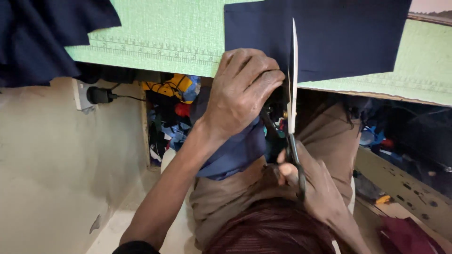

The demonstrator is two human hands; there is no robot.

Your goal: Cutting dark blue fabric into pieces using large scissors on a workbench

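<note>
At the upper left of the frame, a loose fold of dark navy fabric (33, 37) lies over the corner of the bench (165, 33). The bench top is covered in pale green material with a printed ruler scale along its near edge, which puts a measuring reference right where cloth is laid for cutting. Below this, at left centre, a black plug (99, 95) sits in a white wall socket, its cable running right toward a cluttered pile of coloured fabric scraps (172, 113) stored under the bench.

At centre, the left hand (242, 91) is closed down on the near edge of the navy cloth panel (339, 33), with the fingers curled over the bench edge. This grip appears to pin the cloth flat and taut just beside the cutting line. A further length of the same navy cloth hangs below the hand, over the person's brown-trousered lap.

Just right of the left hand, the scissors (293, 80) point up the frame, with the long pale blade entering the cloth panel from its near edge. The blade runs close along the left knuckles. The right hand (306, 183), at lower centre, is clamped through the black handles.

At the lower right, a perforated pale beam and a dark red cloth are visible below bench level.
</note>
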